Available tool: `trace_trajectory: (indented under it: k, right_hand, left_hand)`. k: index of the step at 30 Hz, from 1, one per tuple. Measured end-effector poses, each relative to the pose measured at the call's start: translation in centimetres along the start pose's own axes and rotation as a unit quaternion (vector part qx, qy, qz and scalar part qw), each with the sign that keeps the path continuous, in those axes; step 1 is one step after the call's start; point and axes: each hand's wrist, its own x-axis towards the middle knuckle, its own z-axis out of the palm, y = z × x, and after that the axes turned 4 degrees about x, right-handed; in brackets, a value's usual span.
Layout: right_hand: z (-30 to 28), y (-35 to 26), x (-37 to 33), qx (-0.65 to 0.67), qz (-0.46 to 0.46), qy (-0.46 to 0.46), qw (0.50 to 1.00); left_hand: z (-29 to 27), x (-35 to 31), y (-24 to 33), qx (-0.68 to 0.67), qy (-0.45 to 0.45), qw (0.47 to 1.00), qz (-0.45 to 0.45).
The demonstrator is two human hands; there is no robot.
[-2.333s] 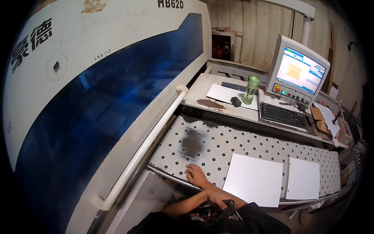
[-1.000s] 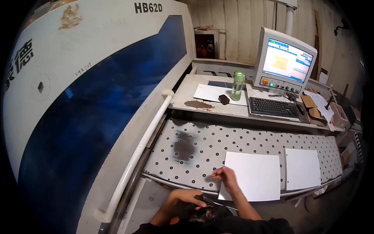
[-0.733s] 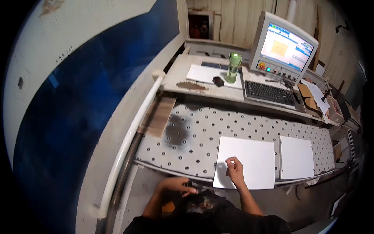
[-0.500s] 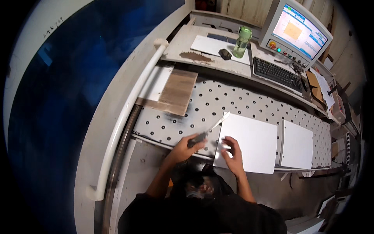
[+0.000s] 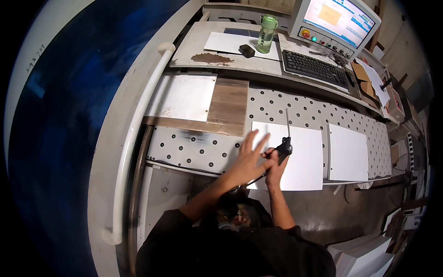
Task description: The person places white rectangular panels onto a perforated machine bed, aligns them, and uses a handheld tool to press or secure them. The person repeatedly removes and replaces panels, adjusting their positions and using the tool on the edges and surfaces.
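Observation:
My right hand [image 5: 276, 172] is wrapped around a black air blow gun [image 5: 284, 147], whose long thin nozzle points away from me. A thin dark hose [image 5: 258, 179] appears to trail from its lower end. Just to the left, my left hand [image 5: 247, 165] has its fingers spread and holds nothing; its fingertips come close to the gun. Beneath both hands lies a white panel [image 5: 305, 159], flat on the studded grey table [image 5: 221, 150]. A second white panel [image 5: 348, 152] lies to its right.
At the far left, a white plate [image 5: 184, 99] rests on a brown board [image 5: 230, 108]. A white handrail [image 5: 138, 134] runs along the left. Behind the table are a green bottle [image 5: 266, 37], a keyboard [image 5: 316, 69] and a control monitor [image 5: 339, 21]. Stacked panels [image 5: 364, 254] stand lower right.
The tool, blurred earlier in my left hand, is now in my right hand, and my left hand has opened. The brown board and white plate have slid rightward. The view has shifted.

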Motion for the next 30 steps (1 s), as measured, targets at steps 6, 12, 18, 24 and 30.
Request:
trace_trajectory:
  k: [6,12,18,24,30]
  right_hand:
    - [-3.4,-3.9,2.3,0.039,0.306,-0.133,0.942]
    - [-3.1,-4.5,0.0,0.009,0.404,-0.238,0.883]
    - [-2.7,-4.9,-3.1,-0.063,0.410,-0.464,0.783]
    - [-1.3,-5.7,-3.8,-0.114,0.382,-0.403,0.824]
    - [-0.4,-3.2,-1.3,-0.164,0.301,-0.251,0.905]
  left_hand:
    - [-3.1,3.5,-14.0,0.098,0.068,0.988,-0.102]
    - [-7.6,5.9,-30.1,0.299,0.132,0.918,-0.223]
    - [-5.0,3.9,-31.1,0.365,0.175,0.884,-0.235]
    - [-3.2,1.9,-29.2,0.370,0.188,0.885,-0.213]
    - [-1.4,-1.0,-25.3,0.381,0.187,0.887,-0.183]
